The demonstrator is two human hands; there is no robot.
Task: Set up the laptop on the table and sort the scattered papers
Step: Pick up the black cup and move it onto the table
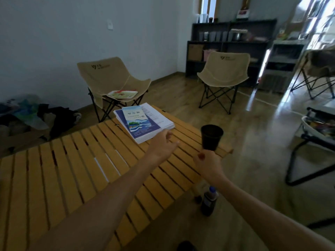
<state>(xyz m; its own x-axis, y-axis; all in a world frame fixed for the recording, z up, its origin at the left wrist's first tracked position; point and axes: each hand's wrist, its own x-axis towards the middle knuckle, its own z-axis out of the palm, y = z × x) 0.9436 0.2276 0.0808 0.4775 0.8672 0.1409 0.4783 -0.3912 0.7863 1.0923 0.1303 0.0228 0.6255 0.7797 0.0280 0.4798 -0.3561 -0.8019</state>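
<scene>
A dark cup (211,139) is being gripped by the right hand (208,163) at 3 o'clock; the left hand (163,145) is being held open just by the paper stack (143,122), up around 12 on the slatted table (72,160).

Dark logos mark both chair backs (100,66) and the booklet (136,119) carries print, none legible.

A slatted yellow wooden table (76,165) carries a stack of white papers topped by blue-covered booklets (143,122) near its far corner.
</scene>
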